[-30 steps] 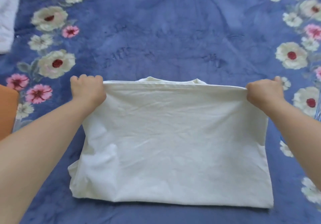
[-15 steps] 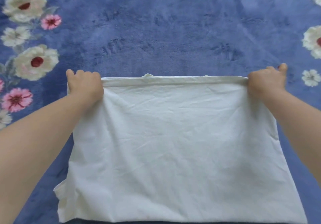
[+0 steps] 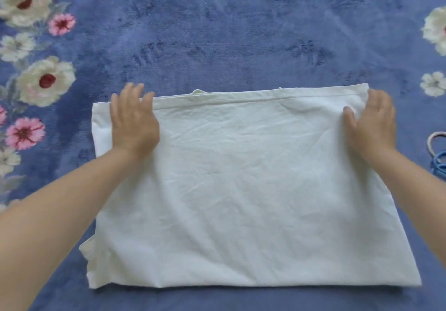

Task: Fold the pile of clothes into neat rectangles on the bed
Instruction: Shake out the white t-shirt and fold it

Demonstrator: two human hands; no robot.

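Observation:
A white garment [image 3: 231,190] lies folded in half on the blue bed cover, its hem along the far edge and a bit of collar showing beyond it. My left hand [image 3: 134,120] rests flat, fingers spread, on the far left corner. Palm down, my right hand [image 3: 371,122] lies open on the far right corner. Neither hand grips the cloth. A sleeve edge sticks out at the near left.
The blue plush bed cover [image 3: 229,33] has flower prints down the left [image 3: 45,81] and right sides. At the right edge lie a pinkish ring-shaped thing [image 3: 436,142] and a blue cord [image 3: 440,163].
Both hands let go of the hem they were pinching and now lie flat on the far corners. The folded top layer has settled onto the bed.

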